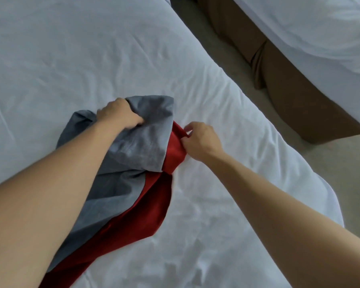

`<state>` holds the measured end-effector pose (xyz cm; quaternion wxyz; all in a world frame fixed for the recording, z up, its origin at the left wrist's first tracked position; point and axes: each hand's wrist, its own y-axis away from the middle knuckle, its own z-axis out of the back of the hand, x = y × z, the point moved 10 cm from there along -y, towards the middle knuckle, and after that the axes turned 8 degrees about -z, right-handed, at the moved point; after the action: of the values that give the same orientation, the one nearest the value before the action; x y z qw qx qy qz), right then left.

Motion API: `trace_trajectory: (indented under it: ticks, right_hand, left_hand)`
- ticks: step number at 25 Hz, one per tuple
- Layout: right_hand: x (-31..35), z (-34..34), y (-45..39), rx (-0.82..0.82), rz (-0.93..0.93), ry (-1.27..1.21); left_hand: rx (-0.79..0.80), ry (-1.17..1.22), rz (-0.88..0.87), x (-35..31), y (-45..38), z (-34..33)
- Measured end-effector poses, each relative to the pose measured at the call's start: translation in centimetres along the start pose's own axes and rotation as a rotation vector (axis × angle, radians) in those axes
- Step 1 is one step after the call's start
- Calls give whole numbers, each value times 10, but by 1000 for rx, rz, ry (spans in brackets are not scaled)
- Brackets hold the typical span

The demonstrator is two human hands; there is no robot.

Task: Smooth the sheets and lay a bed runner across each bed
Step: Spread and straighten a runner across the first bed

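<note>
A folded bed runner (146, 142), grey on one side and red on the other, lies bunched on the wrinkled white sheet (71, 59) of the near bed. My left hand (119, 113) grips the grey top layer near its far end. My right hand (200, 140) pinches the red edge at the runner's right side. The runner trails back toward me under my left forearm.
A second bed (320, 34) with white bedding and a brown skirt (289, 84) stands at the upper right. A strip of beige carpet (212, 38) runs between the two beds. The near bed's right edge curves down at the right.
</note>
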<state>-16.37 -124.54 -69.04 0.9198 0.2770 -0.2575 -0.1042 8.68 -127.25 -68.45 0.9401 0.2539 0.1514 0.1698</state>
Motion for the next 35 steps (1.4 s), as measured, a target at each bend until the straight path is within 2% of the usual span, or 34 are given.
trace_trajectory:
  ticks: [3, 6, 8, 11, 13, 15, 17, 19, 21, 24, 28, 30, 32, 35]
  right_hand:
    - [-21, 56, -5, -226, -28, -85]
    - [-81, 143, -10, -445, -163, -124]
    - [-129, 203, -9, -579, -289, -125]
    - [-186, 256, -14, -676, -425, -78]
    - [-201, 247, -26, -594, -424, 39]
    - [-193, 218, -37, -519, -323, 142]
    - [-162, 185, -40, -507, -130, 204]
    - [-122, 144, -39, -475, 52, 224]
    - [-86, 112, -40, -435, 145, 190]
    - [-66, 88, -51, -401, 124, 156]
    - [-64, 89, -56, -453, 83, 242]
    - [-66, 95, -51, -465, 99, 247]
    - [-64, 112, -45, -489, 127, 235]
    - [-75, 157, -34, -555, 136, 223]
  left_hand:
    - [-284, 200, -132, -28, 7, 37]
    - [-570, 402, -215, -64, 16, 98]
    - [-636, 481, -294, -97, 10, 123]
    - [-510, 337, -448, -157, -20, 109]
    - [-311, 165, -382, -167, -43, 69]
    - [-230, 55, -234, -150, -55, 37]
    - [-224, -22, -198, -138, -52, 21]
    - [-216, -71, -252, -137, -44, 11]
    - [-201, -55, -271, -138, -39, 8]
    - [-152, -36, -274, -141, -29, 2]
    - [-91, -59, -453, -156, -6, -21]
    - [-129, -84, -539, -163, 1, -28]
    - [-230, -59, -545, -165, -3, -19]
    - [-299, 29, -595, -191, 8, -4]
